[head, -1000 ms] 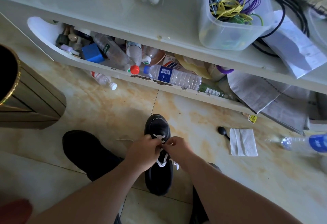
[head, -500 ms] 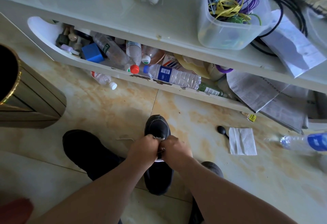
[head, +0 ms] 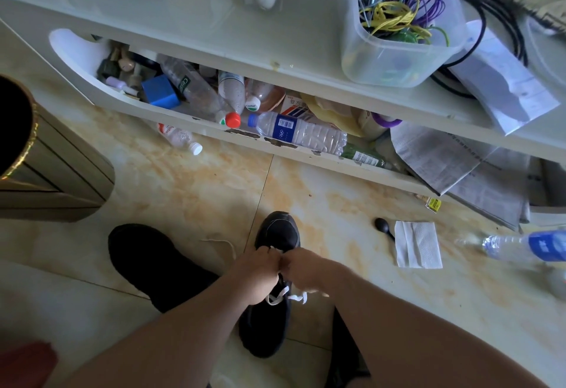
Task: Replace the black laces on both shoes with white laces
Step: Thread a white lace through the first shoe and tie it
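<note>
Since half a second earlier the hands had drawn back slightly, baring white lace (head: pixel 286 294) crossings on the black shoe (head: pixel 269 311) on the floor; lacing seemed under way. The left hand (head: pixel 257 274) and right hand (head: pixel 301 271) met over the lower eyelets, each grip apparently pinching lace, fingertips hidden.

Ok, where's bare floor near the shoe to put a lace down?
Bare tile lies ahead of the shoe toward the shelf, and between the bin and the shoe. Right of it is crowded: spoon, napkin, bottle.
</note>
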{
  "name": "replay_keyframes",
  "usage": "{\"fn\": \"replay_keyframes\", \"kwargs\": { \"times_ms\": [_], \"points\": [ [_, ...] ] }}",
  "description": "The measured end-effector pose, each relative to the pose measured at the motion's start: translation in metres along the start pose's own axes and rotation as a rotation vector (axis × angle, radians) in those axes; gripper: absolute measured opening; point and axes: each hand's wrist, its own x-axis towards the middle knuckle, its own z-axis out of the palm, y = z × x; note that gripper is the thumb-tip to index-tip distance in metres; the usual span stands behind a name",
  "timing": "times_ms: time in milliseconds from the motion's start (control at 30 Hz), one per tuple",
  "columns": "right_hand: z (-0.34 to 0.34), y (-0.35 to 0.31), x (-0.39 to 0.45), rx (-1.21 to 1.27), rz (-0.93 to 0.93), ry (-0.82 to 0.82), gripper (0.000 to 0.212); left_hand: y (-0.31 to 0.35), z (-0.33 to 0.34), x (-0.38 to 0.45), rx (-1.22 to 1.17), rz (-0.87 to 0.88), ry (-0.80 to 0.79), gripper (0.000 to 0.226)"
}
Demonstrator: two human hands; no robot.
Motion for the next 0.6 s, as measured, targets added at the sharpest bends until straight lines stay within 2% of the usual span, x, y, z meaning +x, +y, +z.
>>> {"fn": "replay_keyframes", "kwargs": {
  "times_ms": [100,233,300,367,433,600],
  "points": [
    [0.000,0.006,-0.011,0.356,0.109,0.101,0.024,-0.003,-0.013,0.001,-0.084,-0.009,-0.114,0.031],
    [0.002,0.003,-0.016,0.606,0.219,0.196,0.019,-0.014,-0.032,0.005,-0.234,-0.055,-0.143,0.017],
    [0.000,0.005,-0.017,0.746,0.261,0.292,0.019,-0.020,-0.041,0.004,-0.392,-0.137,-0.108,0.014],
    [-0.005,0.006,-0.017,0.850,0.270,0.369,0.019,-0.023,-0.044,0.001,-0.646,-0.202,-0.044,0.020],
    [-0.011,0.007,-0.014,0.861,0.250,0.395,0.019,-0.020,-0.041,-0.002,-0.846,-0.271,0.007,0.026],
    [-0.005,0.004,-0.008,0.759,0.259,0.330,0.026,-0.002,-0.013,0.000,-0.944,-0.420,0.026,0.015]
  ]
}}
